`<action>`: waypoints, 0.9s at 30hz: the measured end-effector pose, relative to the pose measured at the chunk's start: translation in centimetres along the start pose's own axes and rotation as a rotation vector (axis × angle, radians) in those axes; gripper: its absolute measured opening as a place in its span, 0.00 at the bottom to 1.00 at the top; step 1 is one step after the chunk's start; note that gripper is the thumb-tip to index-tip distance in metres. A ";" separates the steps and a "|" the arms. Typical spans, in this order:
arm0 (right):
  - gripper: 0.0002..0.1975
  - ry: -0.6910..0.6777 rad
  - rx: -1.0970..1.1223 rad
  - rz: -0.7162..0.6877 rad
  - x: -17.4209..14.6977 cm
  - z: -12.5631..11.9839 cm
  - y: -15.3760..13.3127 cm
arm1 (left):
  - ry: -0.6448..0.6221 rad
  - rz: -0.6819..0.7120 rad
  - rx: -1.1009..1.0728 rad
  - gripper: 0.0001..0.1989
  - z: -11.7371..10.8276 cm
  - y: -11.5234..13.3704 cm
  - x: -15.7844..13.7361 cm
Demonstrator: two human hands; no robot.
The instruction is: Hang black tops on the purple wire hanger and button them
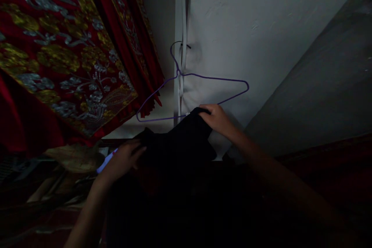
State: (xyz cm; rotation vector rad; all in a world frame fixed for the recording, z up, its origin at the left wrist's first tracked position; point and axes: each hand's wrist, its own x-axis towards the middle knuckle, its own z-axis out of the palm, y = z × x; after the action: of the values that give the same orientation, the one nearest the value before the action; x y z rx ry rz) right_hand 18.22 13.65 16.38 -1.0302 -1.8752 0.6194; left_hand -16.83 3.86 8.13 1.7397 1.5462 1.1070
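A: What is nearest?

B: Black cloth, probably a garment. It sinks into shadow below, so its full shape is lost. Its upper edge lies between the person's two hands, in front of the hanger's lower bar.

A: How is it held?

B: The right hand grips the upper edge, thumb toward the viewer. That pinch probably carries much of the weight, since the cloth rises highest there and slopes away to the left.

A: And the left hand?

B: It is at the cloth's left side, lower down, fingers bent and thumb apart. The gloom hides whether it grips or merely steadies. Hands set so wide apart would spread the edge and stop it bunching.

A: What is beyond them?

B: On the left, red embroidered fabric hangs in folds, well clear of the right hand. Behind the black cloth is the purple hanger, its bar vanishing behind the cloth and coming out beside the right hand. Whether any cloth wraps the bar cannot be told.

A: Why does the hanger sit so high, unheld?

B: Its hook reaches a small dark peg by a white cord. The peg or the cord seems to bear it, which leaves both hands for the cloth. Farthest back is the pale wall.
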 end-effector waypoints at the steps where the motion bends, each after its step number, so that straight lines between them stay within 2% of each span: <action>1: 0.09 0.007 -0.004 0.016 0.1 -0.2 -0.3 | 0.071 0.028 -0.024 0.09 -0.6 0.6 0.8; 3: 0.12 0.026 0.003 0.057 0.2 -0.3 -0.5 | 0.143 0.096 -0.014 0.10 -1.9 2.0 2.1; 7: 0.17 0.057 0.040 0.085 0.4 0.0 -0.3 | 0.203 0.224 0.103 0.10 -3.4 5.0 3.8; 12: 0.15 -0.031 0.158 0.116 -0.5 1.8 0.2 | 0.263 0.421 0.065 0.07 -2.5 9.3 5.5; 15: 0.11 -0.062 0.185 0.032 -1.3 2.1 0.1 | 0.324 0.484 0.087 0.11 -1.8 11.3 6.9; 17: 0.11 0.039 0.157 -0.055 -1.5 1.3 0.4 | 0.332 0.498 0.107 0.14 -1.7 11.9 7.7; 19: 0.22 0.235 0.157 -0.068 -1.1 -0.2 1.4 | 0.313 0.507 0.148 0.15 -2.0 12.0 8.2; 21: 0.36 0.403 0.219 0.036 -0.1 -2.2 3.0 | 0.315 0.524 0.191 0.14 -2.4 12.0 8.4; 23: 0.44 0.449 0.286 0.173 1.3 -4.1 4.8 | 0.318 0.542 0.237 0.14 -2.7 12.1 8.4; 25: 0.39 0.404 0.259 0.204 2.7 -5.6 6.1 | 0.301 0.555 0.337 0.14 -2.9 12.3 8.5; 27: 0.24 0.358 0.168 0.147 3.5 -6.5 6.5 | 0.293 0.559 0.449 0.13 -2.9 12.2 8.8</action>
State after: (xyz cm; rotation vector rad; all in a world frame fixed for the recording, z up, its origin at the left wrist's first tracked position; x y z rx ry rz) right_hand 25.64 20.20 16.32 -1.0940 -1.4227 0.6206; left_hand -13.07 9.93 21.71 2.5142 1.6113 1.4038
